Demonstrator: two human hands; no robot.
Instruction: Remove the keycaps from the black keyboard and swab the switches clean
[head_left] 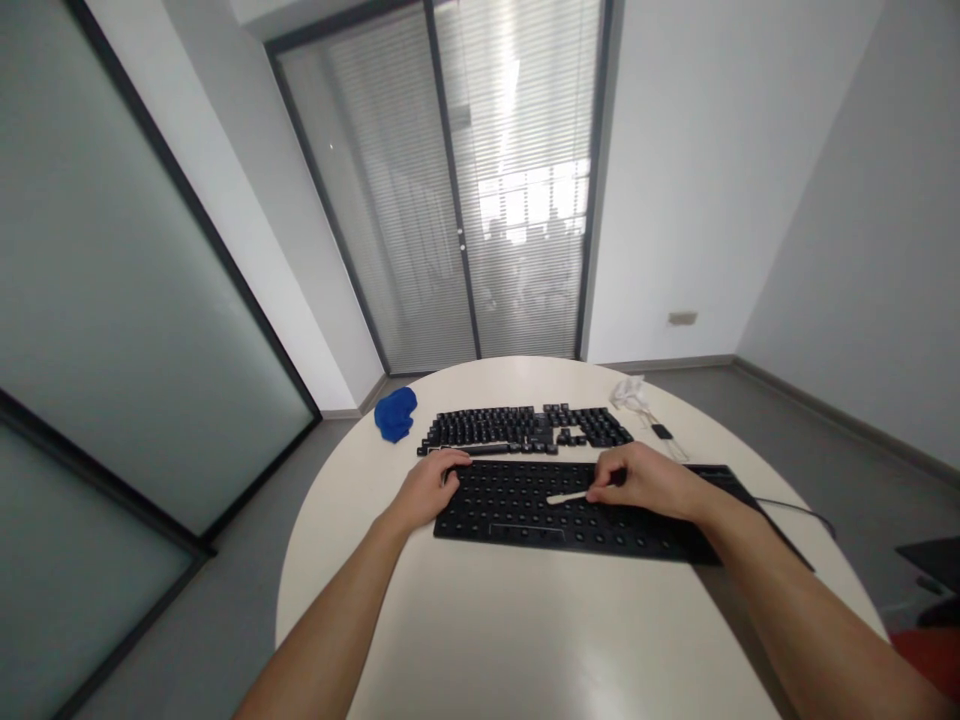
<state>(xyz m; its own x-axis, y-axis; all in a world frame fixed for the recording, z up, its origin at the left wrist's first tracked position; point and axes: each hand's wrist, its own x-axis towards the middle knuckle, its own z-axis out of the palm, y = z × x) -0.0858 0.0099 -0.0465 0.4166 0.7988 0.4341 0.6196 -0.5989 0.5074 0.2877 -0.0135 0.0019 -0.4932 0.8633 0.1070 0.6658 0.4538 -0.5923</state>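
Observation:
A black keyboard (pixel 517 508) with its keycaps off lies across the table in front of me. My left hand (pixel 433 486) grips its left end, with the fingers over the top left corner. Pinched between thumb and fingers of my right hand (pixel 637 480) is a white cotton swab (pixel 566 497). Its tip points left and rests over the key sockets near the middle of the keyboard. The right hand and forearm hide part of the keyboard's right side. Just behind the keyboard, the loose black keycaps (pixel 484 428) are laid out in keyboard order.
On the round white table (pixel 525 630), a blue cloth (pixel 395 413) lies at the back left. White crumpled tissue (pixel 628 392) and a small black-and-metal tool (pixel 663 432) lie at the back right. A cable (pixel 799 508) runs off the keyboard's right side.

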